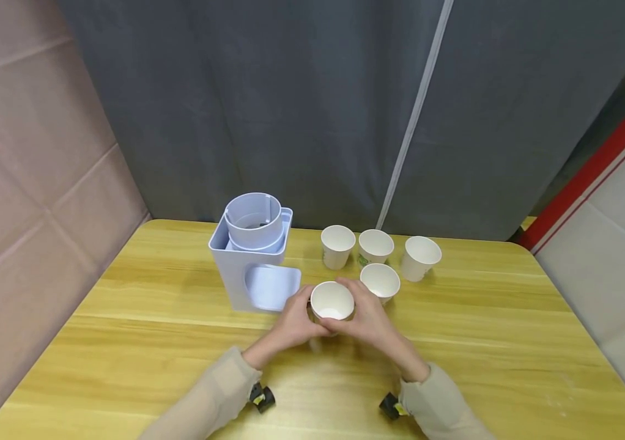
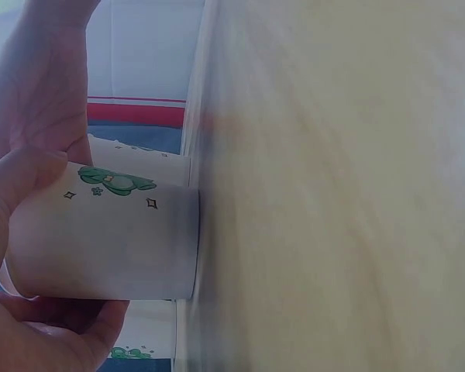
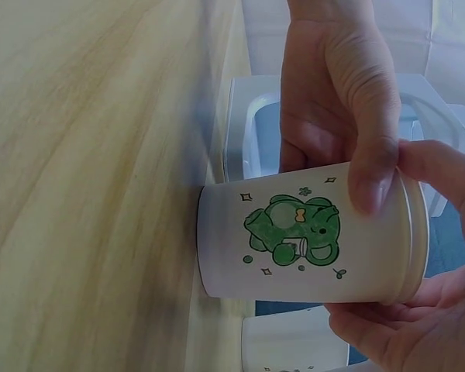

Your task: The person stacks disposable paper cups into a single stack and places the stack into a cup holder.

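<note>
Both hands hold one white paper cup (image 1: 332, 298) upright at the table's middle, its mouth facing up. My left hand (image 1: 296, 319) grips it from the left, thumb at the near side. From the right, my right hand (image 1: 366, 315) curls round it, the two thumbs close together below the rim. A green cartoon bear decorates the cup wall (image 3: 294, 232) in the right wrist view, where a second rim line shows just under the lip. The cup's base lies right at the tabletop in both wrist views.
Several more white paper cups (image 1: 421, 256) stand upright behind and right of the hands. To the left is a pale plastic box (image 1: 230, 275) with a round tube (image 1: 253, 235) on top and a rounded front panel (image 1: 273, 287). Grey curtain (image 1: 312, 122) hangs behind the wooden table (image 1: 169, 342).
</note>
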Action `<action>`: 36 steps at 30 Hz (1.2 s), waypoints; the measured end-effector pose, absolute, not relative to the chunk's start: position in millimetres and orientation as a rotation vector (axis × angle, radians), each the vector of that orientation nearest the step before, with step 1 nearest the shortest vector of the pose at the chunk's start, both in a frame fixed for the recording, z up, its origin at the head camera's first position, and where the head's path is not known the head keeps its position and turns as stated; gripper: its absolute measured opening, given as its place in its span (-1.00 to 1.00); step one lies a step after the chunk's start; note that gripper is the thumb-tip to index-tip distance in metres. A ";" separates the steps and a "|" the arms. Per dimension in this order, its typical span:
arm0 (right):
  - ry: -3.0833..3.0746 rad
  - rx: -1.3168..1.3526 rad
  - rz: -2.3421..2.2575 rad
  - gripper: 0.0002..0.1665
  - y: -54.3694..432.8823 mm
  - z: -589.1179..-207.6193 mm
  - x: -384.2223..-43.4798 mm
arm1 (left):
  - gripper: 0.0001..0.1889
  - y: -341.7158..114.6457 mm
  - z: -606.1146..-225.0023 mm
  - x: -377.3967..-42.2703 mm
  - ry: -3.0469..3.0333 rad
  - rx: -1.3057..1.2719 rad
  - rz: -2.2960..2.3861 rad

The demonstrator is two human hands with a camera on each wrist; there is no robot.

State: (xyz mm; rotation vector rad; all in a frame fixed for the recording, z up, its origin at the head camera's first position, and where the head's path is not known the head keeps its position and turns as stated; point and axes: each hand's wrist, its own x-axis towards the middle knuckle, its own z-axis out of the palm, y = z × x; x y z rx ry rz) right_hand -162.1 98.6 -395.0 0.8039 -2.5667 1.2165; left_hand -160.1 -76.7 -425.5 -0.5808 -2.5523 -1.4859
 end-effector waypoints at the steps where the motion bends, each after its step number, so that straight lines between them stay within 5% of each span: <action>1: -2.567 0.803 1.217 -0.15 98.7 -395.0 -162.3 | -0.28 -76.6 -425.3 -160.2 -2.555 -0.580 -1.485; 36: -2.356 0.593 1.349 -0.26 146.2 -373.2 -172.5 | -0.30 -73.8 -424.6 -159.8 -2.533 -0.561 -1.515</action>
